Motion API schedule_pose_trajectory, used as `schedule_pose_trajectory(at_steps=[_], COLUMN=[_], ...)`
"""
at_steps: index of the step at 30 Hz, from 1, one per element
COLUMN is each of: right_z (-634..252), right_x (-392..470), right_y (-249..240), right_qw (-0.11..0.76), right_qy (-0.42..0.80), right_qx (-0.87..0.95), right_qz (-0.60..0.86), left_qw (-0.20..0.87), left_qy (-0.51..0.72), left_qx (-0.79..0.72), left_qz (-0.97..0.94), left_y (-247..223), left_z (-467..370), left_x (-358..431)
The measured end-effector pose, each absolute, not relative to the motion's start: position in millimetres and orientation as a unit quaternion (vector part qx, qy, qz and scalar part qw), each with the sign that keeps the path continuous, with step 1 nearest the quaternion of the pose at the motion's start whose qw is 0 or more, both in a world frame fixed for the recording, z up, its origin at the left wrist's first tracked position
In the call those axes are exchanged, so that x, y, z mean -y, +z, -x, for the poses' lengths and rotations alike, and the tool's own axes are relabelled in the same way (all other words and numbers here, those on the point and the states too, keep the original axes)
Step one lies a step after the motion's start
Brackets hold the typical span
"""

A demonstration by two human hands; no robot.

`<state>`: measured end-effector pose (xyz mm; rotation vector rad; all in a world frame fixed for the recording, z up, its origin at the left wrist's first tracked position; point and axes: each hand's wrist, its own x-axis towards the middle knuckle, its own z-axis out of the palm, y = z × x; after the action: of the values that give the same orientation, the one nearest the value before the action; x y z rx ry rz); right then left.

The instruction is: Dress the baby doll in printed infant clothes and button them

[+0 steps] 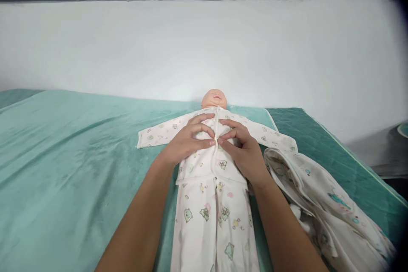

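Observation:
A baby doll (214,99) lies on its back, dressed in a white baby shirt (204,163) printed with small bears and white printed trousers (197,221). The shirt's sleeves spread out to both sides. My left hand (196,136) is on the chest, thumb and forefinger pinching the left front edge at the middle opening. Opposite it, my right hand (240,142) pinches the right front edge, its thumb close to the left thumb. A small light fastening seems to sit between the fingertips; its details are hidden.
A crumpled white printed cloth (331,204) lies right of the doll, near my right forearm. Beneath everything is a light green sheet (79,170), with a darker green quilted cover (318,153) at the right. A white wall (127,46) stands behind the doll's head.

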<state>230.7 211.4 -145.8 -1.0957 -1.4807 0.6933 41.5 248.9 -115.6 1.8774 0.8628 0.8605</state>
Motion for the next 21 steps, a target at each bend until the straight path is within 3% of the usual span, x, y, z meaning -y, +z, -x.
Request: schedule_pose_trajectory(at_steps=[21], right_z=[-231.7], right_x=[-210.2], right_y=[-144.6], right_qw=[0.556], right_qy=[0.303], right_qx=[0.624], right_qz=[0.459], left_qw=[0.42], left_qy=[0.342], left_qx=[-0.369], left_qz=[-0.756], left_y=[-113.8], left_z=[-44.1], left_x=[-246.4])
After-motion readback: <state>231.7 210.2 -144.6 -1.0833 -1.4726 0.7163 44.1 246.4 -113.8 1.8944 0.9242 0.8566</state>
